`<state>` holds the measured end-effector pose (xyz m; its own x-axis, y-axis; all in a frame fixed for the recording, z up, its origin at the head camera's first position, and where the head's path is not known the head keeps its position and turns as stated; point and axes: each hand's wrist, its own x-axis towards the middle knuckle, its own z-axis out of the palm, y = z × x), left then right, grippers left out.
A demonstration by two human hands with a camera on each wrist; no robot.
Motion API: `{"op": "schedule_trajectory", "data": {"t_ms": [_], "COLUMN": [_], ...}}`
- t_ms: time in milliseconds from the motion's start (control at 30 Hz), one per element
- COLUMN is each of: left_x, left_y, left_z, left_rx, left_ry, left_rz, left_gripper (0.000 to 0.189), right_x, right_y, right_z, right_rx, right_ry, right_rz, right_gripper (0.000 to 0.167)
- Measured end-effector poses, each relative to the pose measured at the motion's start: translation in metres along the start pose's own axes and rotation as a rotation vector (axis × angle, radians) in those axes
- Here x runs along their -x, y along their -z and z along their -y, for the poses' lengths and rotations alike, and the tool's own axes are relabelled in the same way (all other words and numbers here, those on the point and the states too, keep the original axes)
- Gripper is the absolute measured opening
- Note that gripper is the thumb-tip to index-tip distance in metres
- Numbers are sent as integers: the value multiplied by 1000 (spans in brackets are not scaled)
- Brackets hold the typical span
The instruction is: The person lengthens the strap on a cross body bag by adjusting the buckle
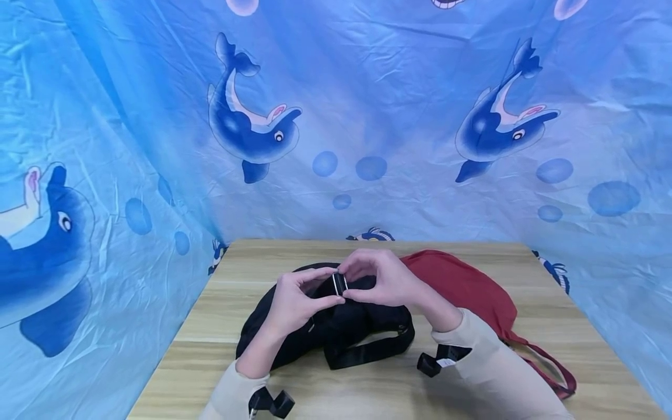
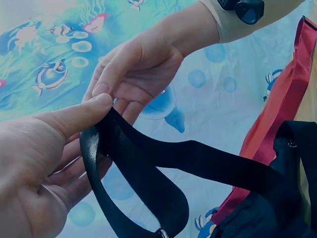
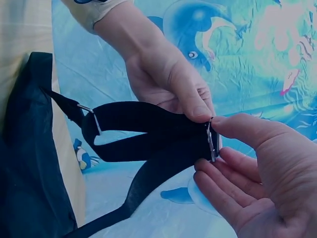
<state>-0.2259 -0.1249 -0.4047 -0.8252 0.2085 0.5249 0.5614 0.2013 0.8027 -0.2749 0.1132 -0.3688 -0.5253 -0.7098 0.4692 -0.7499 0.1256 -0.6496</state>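
Observation:
A black webbing strap [image 2: 213, 163] runs up from a black bag [image 1: 262, 332] to both hands, which hold it above the bag. A metal slider buckle [image 3: 212, 141] sits on the strap between the fingertips. My left hand [image 1: 294, 300] pinches the strap and buckle from the left, thumb below and fingers above in the head view. On the other side, my right hand [image 1: 385, 280] pinches the buckle's edge between thumb and fingers. The strap hangs in loops below the hands, and a second metal ring [image 3: 91, 116] shows farther along it.
A red bag [image 1: 462, 286] with its own strap [image 1: 548, 364] lies to the right on the wooden table [image 1: 210, 338]. Blue dolphin-print cloth [image 1: 399, 105] hangs behind and at the sides. Small black devices [image 1: 273, 402] are worn on both wrists.

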Motion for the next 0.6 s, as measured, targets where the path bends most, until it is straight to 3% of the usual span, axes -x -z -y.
{"op": "schedule_trajectory", "data": {"t_ms": [100,200,367,467,533,600], "left_x": [-5,-9,-11,-11,-9,-7], "left_y": [2,4,9,15,23,36], "left_z": [1,2,6,9,11,13], "left_rx": [47,124,217,202,167,64], "left_ry": [57,130,194,173,134,86], "left_rz": [12,20,29,25,57,116], "left_gripper": [42,41,40,37,35,33], "right_x": [-4,-8,-6,0,7,14], "right_y": [3,2,-4,-7,-5,5], "right_z": [0,-4,-21,-34,-41,-49], "right_rx": [32,-11,-165,-275,-427,-550], "right_ry": [-16,-64,-189,-206,-207,-224], "right_rz": [0,19,161,300,393,463], "right_gripper": [30,32,32,18,26,34]}}
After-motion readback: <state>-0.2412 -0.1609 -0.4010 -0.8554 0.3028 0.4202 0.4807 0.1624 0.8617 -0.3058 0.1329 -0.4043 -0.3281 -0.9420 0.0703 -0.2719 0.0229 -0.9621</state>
